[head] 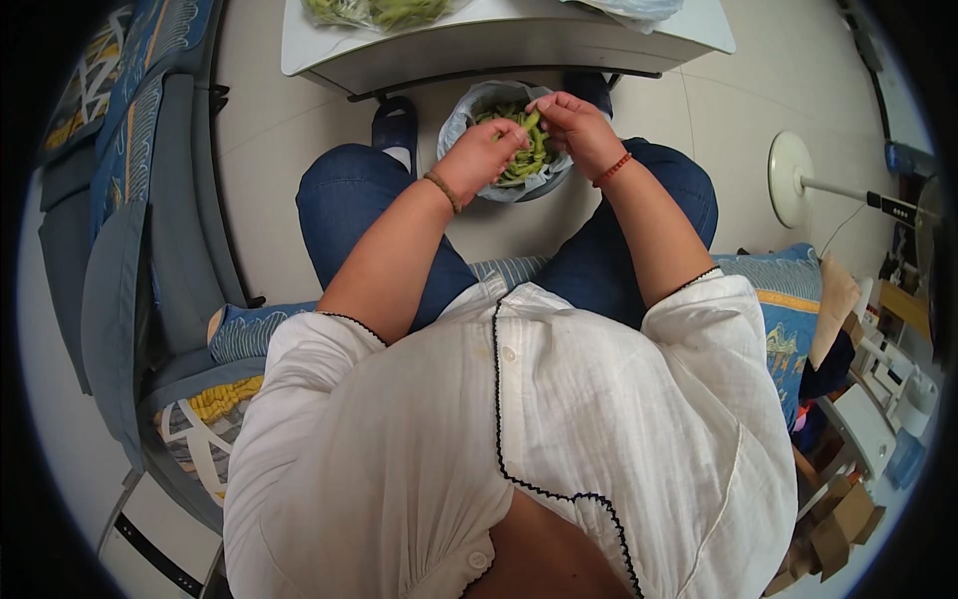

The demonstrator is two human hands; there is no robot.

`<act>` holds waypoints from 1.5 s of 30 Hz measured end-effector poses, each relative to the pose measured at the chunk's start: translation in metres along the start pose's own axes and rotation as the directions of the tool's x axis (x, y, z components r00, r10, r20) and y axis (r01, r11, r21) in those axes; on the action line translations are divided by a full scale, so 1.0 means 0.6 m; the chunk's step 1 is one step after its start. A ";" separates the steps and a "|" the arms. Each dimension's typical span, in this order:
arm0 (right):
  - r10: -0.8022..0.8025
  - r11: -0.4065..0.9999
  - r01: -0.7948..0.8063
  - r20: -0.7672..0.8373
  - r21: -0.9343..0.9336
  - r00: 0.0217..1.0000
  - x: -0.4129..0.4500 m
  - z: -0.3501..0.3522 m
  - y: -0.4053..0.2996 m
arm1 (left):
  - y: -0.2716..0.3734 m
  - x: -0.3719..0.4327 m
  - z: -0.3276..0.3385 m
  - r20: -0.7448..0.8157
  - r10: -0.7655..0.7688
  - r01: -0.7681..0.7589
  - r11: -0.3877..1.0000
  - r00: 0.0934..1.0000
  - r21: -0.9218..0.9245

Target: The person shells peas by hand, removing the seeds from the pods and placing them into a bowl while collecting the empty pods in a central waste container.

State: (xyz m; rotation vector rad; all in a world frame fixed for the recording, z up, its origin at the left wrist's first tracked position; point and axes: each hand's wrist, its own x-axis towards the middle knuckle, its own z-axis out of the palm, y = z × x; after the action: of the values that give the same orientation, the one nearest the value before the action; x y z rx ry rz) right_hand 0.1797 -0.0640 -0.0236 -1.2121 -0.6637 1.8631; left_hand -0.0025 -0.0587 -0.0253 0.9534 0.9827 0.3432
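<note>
A round bin (552, 187) lined with a pale plastic bag (458, 123) stands on the floor between my feet, with many green bean pods (530, 166) in it. Over its right side my right hand (580, 127) pinches a green pod (532, 120) between thumb and fingertips. My left hand (483, 153) is over the bin's left side, its fingertips drawn together close to the pods; whether it grips one I cannot tell. The two hands are apart.
Just beyond the bin is a white table (509, 34), bearing a clear bag of green pods (382, 11) and another plastic bag (636, 9). A grey sofa (179, 202) stands at the left. On the right are a fan's round base (789, 180) and a blue patterned cushion (782, 299).
</note>
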 end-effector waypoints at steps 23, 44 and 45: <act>-0.104 0.993 0.103 0.016 0.060 0.994 -0.011 0.016 -0.011 | -0.001 -0.014 0.010 0.054 0.118 -0.102 0.967 0.992 -0.232; -0.082 0.992 0.075 0.067 0.100 0.994 -0.003 0.009 -0.005 | -0.005 -0.015 0.018 -0.087 0.061 -0.081 0.968 0.994 -0.238; -0.071 0.993 0.064 0.065 0.099 0.995 -0.003 0.007 -0.005 | -0.008 -0.012 0.014 -0.102 0.120 -0.134 0.981 0.988 -0.142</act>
State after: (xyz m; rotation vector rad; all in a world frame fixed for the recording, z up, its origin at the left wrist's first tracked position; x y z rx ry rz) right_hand 0.1773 -0.0639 -0.0187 -1.0558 -0.6366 1.8650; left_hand -0.0001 -0.0705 -0.0232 0.8720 0.9683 0.5646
